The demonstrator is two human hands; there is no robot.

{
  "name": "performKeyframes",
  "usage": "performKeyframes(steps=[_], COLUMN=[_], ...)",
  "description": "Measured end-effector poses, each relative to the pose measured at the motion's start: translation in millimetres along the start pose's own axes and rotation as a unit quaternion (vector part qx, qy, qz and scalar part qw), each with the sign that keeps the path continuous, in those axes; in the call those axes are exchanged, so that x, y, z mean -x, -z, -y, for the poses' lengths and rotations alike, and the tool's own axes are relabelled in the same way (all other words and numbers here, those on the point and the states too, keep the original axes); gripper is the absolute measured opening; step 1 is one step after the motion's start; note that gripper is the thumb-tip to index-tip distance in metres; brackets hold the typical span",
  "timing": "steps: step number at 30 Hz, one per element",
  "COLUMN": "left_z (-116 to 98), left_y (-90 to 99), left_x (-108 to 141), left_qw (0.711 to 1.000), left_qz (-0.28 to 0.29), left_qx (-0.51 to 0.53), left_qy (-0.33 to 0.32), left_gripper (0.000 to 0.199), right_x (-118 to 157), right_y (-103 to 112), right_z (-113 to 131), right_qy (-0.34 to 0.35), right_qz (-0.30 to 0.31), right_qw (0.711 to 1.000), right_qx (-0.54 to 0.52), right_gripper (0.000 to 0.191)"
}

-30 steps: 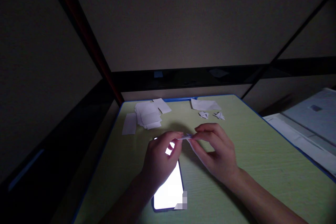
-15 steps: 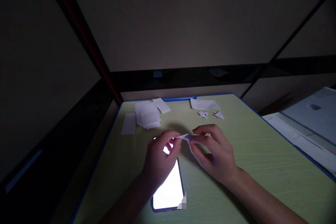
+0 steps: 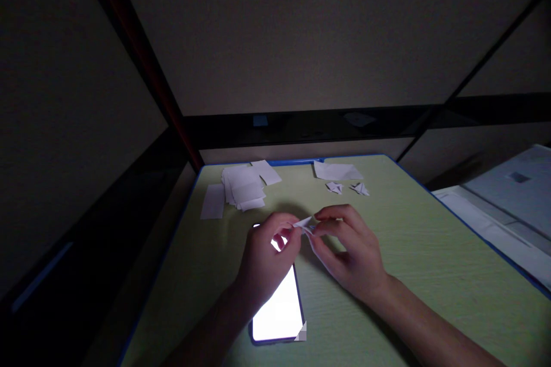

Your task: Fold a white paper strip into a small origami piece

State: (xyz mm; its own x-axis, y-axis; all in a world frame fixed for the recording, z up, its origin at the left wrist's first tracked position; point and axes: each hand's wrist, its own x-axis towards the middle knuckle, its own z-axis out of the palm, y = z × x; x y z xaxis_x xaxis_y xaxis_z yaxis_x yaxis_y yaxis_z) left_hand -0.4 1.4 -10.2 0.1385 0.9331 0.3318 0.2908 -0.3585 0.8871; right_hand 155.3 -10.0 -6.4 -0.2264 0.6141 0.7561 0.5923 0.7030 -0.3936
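Between my two hands is a small folded piece of white paper (image 3: 303, 223), held above the table. My left hand (image 3: 270, 255) pinches its left end between thumb and fingers. With thumb and fingertips, my right hand (image 3: 350, 252) grips its right side, and the index finger is bent over the top. A pointed flap stands up from the paper. Partly under my left hand, a phone (image 3: 278, 309) lies with its screen glowing white. Past my right hand rest two small folded paper shapes (image 3: 334, 187), (image 3: 359, 188).
A loose pile of white paper slips (image 3: 243, 186) lies at the table's far left, with single slips beside it. A larger paper sheet (image 3: 338, 171) is at the far right. The green table (image 3: 430, 252) has a blue edge; a whitish box-like object (image 3: 516, 178) stands to its right.
The flap on the folded paper now stands higher and shows more plainly. My right index fingertip has moved slightly left towards it. My left hand has shifted a little to the right.
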Motion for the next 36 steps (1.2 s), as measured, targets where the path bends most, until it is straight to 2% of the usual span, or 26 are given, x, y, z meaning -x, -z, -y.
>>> performKeyframes(steps=[5,9,12,14,18,24,27,29,33,36], left_z=[1.3,-2.0,-4.6,-3.9,1.1,1.4,2.0,3.0,3.3,1.9], left_y=[-1.0,-0.3,0.8,1.7,2.9,4.1,5.1,6.0,6.3,4.9], left_x=[-1.2,-3.3,-5.6,-7.2,-9.5,-8.0,-6.3,-5.7,-5.5,-5.4], left_qw=[0.997,0.991,0.979,0.970,0.964,0.962,0.980,0.993,0.999,0.999], left_qz=[0.012,0.026,0.028,0.032,0.034,0.060,0.054,0.035,0.035,0.046], left_qx=[0.052,0.092,0.132,0.161,0.206,0.218,0.163,0.097,0.021,0.026], left_qy=[0.054,0.098,0.155,0.180,0.167,0.152,0.104,0.057,-0.007,0.002], left_gripper=[0.004,0.004,0.014,0.023,0.028,0.025,0.028,0.028,0.019,0.011], right_x=[0.5,-0.9,-2.2,-2.9,-3.6,-3.1,-4.2,-5.1,-4.6,-2.7], right_y=[0.0,-1.9,-0.2,1.6,1.2,-2.6,-2.5,-3.5,-8.4,-11.2], right_z=[-1.1,-3.0,-3.4,-2.9,-2.7,-5.0,-3.5,-2.8,-4.9,-6.9], right_qy=[0.017,-0.032,-0.042,-0.030,-0.006,-0.035,-0.084,-0.156,-0.309,-0.350], right_qz=[0.004,-0.009,-0.038,-0.020,0.079,0.069,0.045,0.027,0.018,0.021], right_qw=[1.000,0.999,0.998,0.999,0.996,0.997,0.995,0.983,0.924,0.892], right_qx=[0.025,0.010,0.033,0.039,0.049,0.007,-0.044,-0.096,-0.225,-0.284], right_gripper=[0.016,0.018,0.029,0.028,0.026,0.021,0.015,0.007,0.012,0.016])
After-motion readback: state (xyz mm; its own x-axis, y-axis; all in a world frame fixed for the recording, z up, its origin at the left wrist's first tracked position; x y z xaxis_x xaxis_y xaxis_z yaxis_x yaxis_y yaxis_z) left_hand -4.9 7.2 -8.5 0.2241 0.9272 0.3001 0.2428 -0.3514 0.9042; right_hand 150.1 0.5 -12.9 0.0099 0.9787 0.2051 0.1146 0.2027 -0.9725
